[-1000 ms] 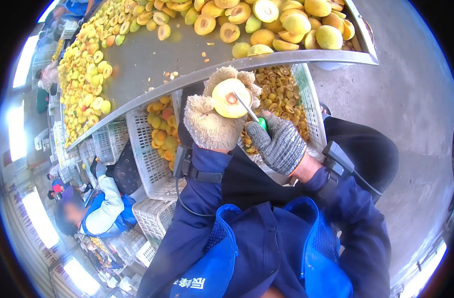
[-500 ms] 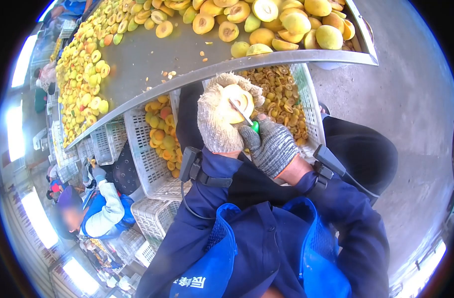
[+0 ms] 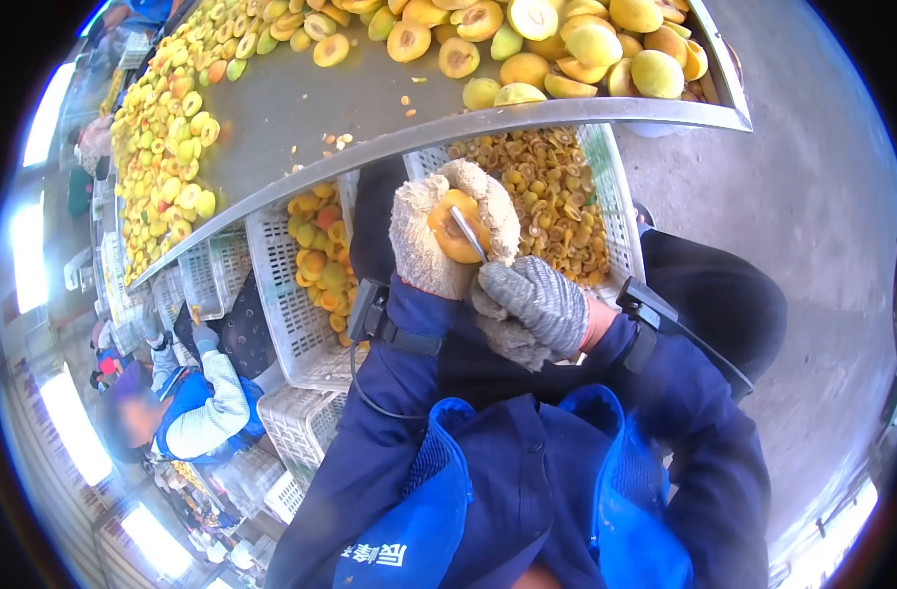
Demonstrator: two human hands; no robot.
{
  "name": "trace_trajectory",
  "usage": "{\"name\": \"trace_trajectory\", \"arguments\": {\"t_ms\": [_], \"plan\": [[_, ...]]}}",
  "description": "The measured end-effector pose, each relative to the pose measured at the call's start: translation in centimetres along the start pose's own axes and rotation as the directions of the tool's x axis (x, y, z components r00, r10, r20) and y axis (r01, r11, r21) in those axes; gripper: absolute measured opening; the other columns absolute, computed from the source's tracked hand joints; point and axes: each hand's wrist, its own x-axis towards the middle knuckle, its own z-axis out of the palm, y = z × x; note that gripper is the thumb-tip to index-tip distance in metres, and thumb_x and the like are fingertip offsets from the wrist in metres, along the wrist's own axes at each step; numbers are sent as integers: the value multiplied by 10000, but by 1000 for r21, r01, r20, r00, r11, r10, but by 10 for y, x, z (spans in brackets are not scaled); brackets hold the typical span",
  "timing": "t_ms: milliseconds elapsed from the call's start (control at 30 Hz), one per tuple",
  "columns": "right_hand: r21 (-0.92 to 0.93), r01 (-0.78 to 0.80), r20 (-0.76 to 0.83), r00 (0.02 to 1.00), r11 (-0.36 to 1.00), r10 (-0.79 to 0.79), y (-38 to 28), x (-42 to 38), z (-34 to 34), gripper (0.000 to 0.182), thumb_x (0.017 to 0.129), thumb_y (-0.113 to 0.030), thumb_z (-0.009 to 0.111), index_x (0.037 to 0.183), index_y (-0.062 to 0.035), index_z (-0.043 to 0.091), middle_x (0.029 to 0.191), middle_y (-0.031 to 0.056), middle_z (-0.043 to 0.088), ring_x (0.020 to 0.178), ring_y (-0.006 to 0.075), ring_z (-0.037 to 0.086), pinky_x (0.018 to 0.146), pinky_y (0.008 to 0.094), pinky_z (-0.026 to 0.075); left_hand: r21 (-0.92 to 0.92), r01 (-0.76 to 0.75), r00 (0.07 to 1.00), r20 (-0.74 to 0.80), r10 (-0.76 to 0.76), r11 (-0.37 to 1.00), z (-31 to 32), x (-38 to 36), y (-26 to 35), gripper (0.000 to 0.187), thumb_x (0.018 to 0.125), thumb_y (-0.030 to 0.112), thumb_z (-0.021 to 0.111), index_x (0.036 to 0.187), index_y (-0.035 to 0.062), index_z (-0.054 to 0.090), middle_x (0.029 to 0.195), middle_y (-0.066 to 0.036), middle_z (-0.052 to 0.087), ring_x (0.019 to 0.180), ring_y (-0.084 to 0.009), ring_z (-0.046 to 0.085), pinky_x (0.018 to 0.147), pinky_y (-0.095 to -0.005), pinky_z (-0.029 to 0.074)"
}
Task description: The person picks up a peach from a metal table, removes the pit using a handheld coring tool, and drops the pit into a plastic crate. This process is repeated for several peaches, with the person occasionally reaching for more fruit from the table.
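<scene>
A halved yellow peach [image 3: 447, 239] rests in my left hand [image 3: 412, 234], which wears a pale knitted glove with its fingers curled round the fruit. The cut side faces up, orange with a darker centre. Across that face lies the thin metal blade of a pitting tool [image 3: 466, 232]. My right hand [image 3: 537, 306], in a grey knitted glove, is closed round the tool's handle, which its fingers hide. Both hands are close together above my lap, just below the metal table's edge.
A metal table [image 3: 301, 108] bears many peach halves [image 3: 591, 44] and small scraps. Beneath its rim stand a crate [image 3: 620, 211] of brownish cut pieces and a white crate [image 3: 277, 285] of yellow peaches. Another person [image 3: 198, 402] sits at the left.
The peach face under the blade was pale and now looks orange and darker. My right hand has rolled over, hiding the green handle, and both hands have dropped slightly.
</scene>
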Motion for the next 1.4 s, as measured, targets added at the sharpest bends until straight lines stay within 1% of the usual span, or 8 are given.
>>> {"name": "trace_trajectory", "arguments": {"t_ms": [233,300,567,733,900,1067,1200,1400], "plan": [[464,-162,429,901,871,-61,9,-3,-5,487,998,-563,495,729,-159,447,496,-27,389,358,100,357,331,266,311,844,-143,974,27,226,517,-14,-6,-1,456,995,478,393,1087,72,581,1004,-149,637,884,-316,649,705,-460,573],[543,-204,479,872,814,-101,8,-7,-4,482,996,-561,497,743,-154,447,496,-30,388,358,91,340,337,262,308,-207,-82,988,-147,52,975,-42,-11,-9,414,995,417,439,1064,36,586,932,-182,625,779,-325,639,607,-447,552],[634,-296,539,831,714,-134,1,-12,1,486,1013,-539,480,740,-136,494,512,-29,438,375,95,392,369,263,335,-11,23,915,403,-17,1000,-21,9,-7,328,1010,309,510,1101,0,575,998,-107,647,945,-217,629,806,-314,552],[-832,433,172,795,345,-582,20,1,-6,355,965,-391,602,822,-70,650,664,123,627,573,316,633,548,399,491,295,-68,925,-339,171,953,19,20,-7,397,1002,440,456,1022,74,608,889,-145,645,754,-295,654,576,-373,565],[25,165,-366,919,986,-144,39,3,1,385,1007,-454,532,846,-105,516,580,30,530,392,181,499,387,343,429,278,-138,958,-207,200,951,21,9,9,427,1018,427,423,1008,31,584,855,-149,648,728,-276,656,654,-371,562],[514,120,-572,785,849,235,35,21,-26,466,965,-609,519,847,-161,472,552,11,416,378,177,381,360,329,304,652,-340,855,-86,512,678,-22,-24,76,323,969,305,551,966,-5,641,904,-151,682,799,-272,687,728,-399,575],[269,228,-602,798,936,-21,9,14,-25,403,1015,-502,489,890,-119,499,564,20,469,385,172,433,355,304,335,624,210,824,301,480,-753,-46,-53,170,276,922,225,691,1111,25,685,973,-72,709,813,-155,658,752,-256,521],[-306,39,-551,808,951,-210,20,27,-23,279,1001,-254,599,1060,18,595,763,55,626,709,138,621,605,281,466,984,167,554,-37,832,-67,-44,107,229,442,835,342,745,1118,6,695,916,-74,722,735,-171,654,662,-298,522]]}}
